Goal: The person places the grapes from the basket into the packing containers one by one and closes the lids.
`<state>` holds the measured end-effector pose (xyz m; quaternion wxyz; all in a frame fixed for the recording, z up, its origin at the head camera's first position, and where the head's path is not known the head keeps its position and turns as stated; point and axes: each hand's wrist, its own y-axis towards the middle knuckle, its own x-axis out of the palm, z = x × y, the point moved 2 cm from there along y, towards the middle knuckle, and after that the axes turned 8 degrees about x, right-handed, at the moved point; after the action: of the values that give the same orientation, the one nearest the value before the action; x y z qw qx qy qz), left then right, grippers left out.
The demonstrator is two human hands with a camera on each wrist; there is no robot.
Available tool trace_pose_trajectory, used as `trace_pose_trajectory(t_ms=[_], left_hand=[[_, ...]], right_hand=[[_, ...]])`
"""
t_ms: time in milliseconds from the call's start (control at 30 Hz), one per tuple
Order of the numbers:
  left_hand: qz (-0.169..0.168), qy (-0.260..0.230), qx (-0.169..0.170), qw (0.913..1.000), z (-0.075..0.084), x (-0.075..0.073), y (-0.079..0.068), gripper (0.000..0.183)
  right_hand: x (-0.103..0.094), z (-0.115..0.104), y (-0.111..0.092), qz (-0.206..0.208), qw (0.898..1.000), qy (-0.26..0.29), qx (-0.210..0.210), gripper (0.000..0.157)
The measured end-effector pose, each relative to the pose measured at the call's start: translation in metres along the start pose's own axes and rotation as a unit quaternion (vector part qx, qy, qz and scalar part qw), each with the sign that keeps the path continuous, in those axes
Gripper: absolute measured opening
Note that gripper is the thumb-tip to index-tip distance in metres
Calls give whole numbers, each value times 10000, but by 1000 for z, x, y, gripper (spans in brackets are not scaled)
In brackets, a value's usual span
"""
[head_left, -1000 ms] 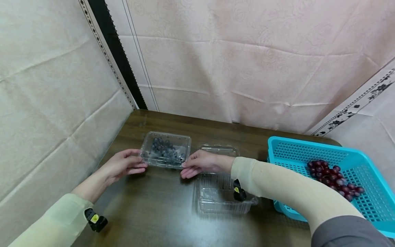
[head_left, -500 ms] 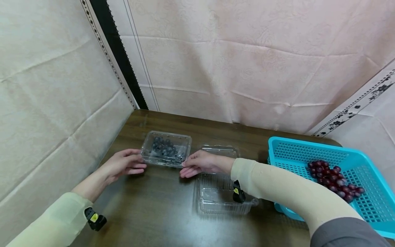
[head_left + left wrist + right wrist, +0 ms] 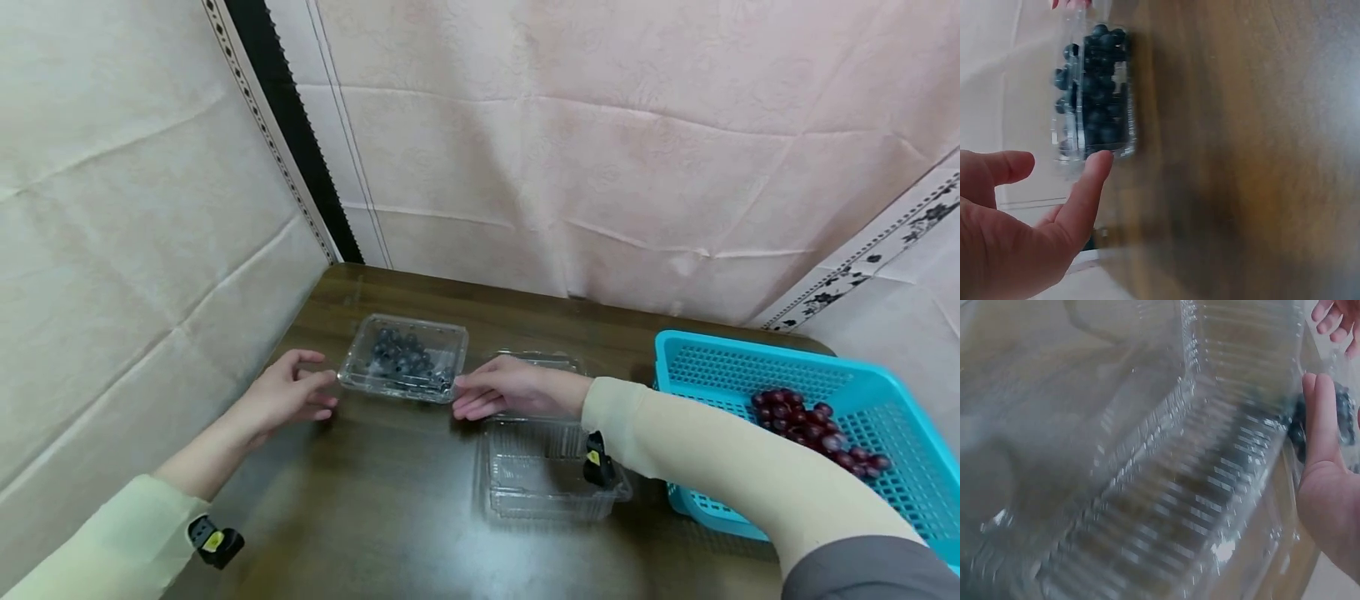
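Observation:
A lidded clear plastic box (image 3: 450, 340) lies toward the back left of the table, with dark blue-black blueberries (image 3: 1100, 94) inside. To its left is my left hand (image 3: 288, 392), fingers loosely bent and thumb apart from them, holding nothing. In the left wrist view its index fingertip overlaps the box's near corner. My right hand (image 3: 517, 387) is at the box's front right corner, its fingertips right at the edge and its fingers fairly straight. Below that forearm stands an unlidded clear plastic box (image 3: 551, 500) with its lid (image 3: 555, 361) folded back behind, partly hidden by the hand.
On the right stands a turquoise plastic basket (image 3: 750, 346) holding a bunch of red grapes (image 3: 806, 425). Cloth-covered walls (image 3: 570, 150) rise behind and to the left of the brown wooden table (image 3: 352, 508).
My left hand has drawn back left from the berry box, leaving a gap. My right hand has shifted slightly right. The box sits slightly farther back.

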<state>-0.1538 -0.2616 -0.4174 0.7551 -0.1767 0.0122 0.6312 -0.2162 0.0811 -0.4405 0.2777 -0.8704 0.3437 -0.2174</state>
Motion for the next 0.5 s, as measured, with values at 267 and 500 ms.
trace_pose_trajectory(t_ms=[267,500], left_hand=[[11,579,590,9966,29,-3,-11,60],[-340,855,995,9908,51,22,-24,49]], right_hand=[[-17,-10,-28,115,9995,-296,-57,46],[-28,-15,-55,160,9982,-536,-231,48]])
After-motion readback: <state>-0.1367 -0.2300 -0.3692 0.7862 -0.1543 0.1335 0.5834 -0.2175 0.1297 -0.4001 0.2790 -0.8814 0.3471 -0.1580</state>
